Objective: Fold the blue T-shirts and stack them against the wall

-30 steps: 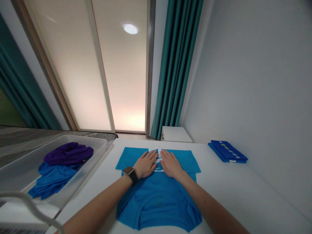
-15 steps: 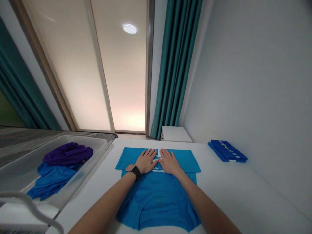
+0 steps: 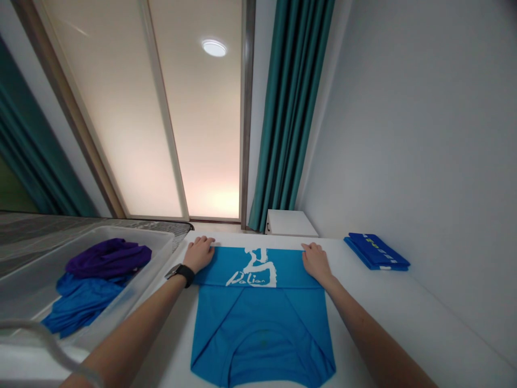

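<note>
A bright blue T-shirt (image 3: 262, 307) lies on the white table, collar towards me and its far part folded over in a straight band. White lettering reading "Dalian" and a white figure show on that band. At the band's far left corner is my left hand (image 3: 199, 254), wearing a black watch on the wrist, its fingers curled closed on the cloth edge. My right hand (image 3: 316, 261) grips the far right corner in the same way, fingers bent over the edge. Both thumbs are largely hidden.
On the left, a translucent bin (image 3: 161, 242) holds purple cloth (image 3: 109, 258) and blue cloth (image 3: 84, 302). A folded dark blue garment (image 3: 377, 251) rests on the table (image 3: 363, 312) at the right, near the wall. Behind the table stands a white cabinet (image 3: 291, 222). A grey curved bar is at lower left.
My hands have gone from lying flat at the middle of the folded band out to its two far corners. The white print is now uncovered, and the band looks flatter.
</note>
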Demonstrator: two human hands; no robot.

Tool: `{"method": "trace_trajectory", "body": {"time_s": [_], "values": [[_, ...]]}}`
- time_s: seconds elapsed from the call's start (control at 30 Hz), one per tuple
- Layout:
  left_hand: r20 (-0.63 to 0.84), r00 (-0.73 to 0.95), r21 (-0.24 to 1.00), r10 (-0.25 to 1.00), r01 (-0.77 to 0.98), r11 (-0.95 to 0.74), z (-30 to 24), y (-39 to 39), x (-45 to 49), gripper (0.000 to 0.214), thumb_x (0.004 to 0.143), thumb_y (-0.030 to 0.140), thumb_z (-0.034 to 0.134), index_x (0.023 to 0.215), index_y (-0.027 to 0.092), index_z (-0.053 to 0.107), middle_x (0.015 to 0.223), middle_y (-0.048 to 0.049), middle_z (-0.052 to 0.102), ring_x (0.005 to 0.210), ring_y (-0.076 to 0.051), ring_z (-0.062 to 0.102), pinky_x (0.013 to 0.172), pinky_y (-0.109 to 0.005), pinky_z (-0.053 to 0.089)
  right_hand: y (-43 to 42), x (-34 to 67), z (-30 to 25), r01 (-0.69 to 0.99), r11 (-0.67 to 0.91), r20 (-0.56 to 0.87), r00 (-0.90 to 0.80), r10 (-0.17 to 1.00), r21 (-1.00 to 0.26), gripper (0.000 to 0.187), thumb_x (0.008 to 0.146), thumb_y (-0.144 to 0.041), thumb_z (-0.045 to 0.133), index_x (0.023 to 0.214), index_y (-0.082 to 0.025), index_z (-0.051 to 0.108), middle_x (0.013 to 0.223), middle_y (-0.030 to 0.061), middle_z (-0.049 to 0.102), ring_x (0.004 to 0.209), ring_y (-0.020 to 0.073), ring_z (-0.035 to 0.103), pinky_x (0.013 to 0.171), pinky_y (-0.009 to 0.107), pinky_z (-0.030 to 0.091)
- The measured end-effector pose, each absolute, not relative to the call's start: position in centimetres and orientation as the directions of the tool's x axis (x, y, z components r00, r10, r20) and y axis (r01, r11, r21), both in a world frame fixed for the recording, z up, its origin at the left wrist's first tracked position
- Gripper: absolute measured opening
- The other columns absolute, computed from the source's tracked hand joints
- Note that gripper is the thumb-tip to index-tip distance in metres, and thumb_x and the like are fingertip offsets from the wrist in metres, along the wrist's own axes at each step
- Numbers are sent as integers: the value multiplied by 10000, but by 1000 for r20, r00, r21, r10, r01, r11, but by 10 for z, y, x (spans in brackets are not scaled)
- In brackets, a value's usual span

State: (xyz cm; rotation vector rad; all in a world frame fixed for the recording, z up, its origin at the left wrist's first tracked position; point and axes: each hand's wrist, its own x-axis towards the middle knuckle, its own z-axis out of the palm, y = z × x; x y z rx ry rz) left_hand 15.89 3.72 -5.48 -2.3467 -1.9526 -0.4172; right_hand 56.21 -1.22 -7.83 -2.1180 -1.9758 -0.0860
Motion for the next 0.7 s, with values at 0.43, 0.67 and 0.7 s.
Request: {"method": "trace_trajectory", "body": {"time_s": [0.43, 0.67, 0.7], "values": [[84, 8, 433, 996, 900, -44, -64, 55, 131, 450, 855, 354, 459, 1218, 143, 619, 1030, -101, 734, 917, -243, 689, 784, -302, 493, 16, 621, -102, 896, -221, 67, 266, 962, -385, 462, 934, -281, 418, 1372, -152, 490, 1177, 135, 659, 1058, 245, 622, 884, 333, 447], [83, 85, 531, 993, 840, -116, -57, 59, 125, 462, 785, 412, 513, 1121, 150, 692, 936, -74, 743, 840, -229, 693, 747, -277, 515, 21, 637, -100, 865, -76, 52, 117, 992, -496, 390, 882, -261, 486, 1229, -135, 611, 963, 84, 711, 836, 197, 657, 768, 286, 471], [91, 88, 535, 992, 836, -123, -59, 59, 126, 449, 789, 407, 506, 1110, 157, 697, 940, -69, 744, 855, -229, 692, 759, -279, 515, 21, 637, -100, 862, -56, 60, 99, 993, -503, 377, 881, -249, 479, 1212, -137, 620, 986, 85, 711, 855, 195, 657, 781, 283, 472]]}}
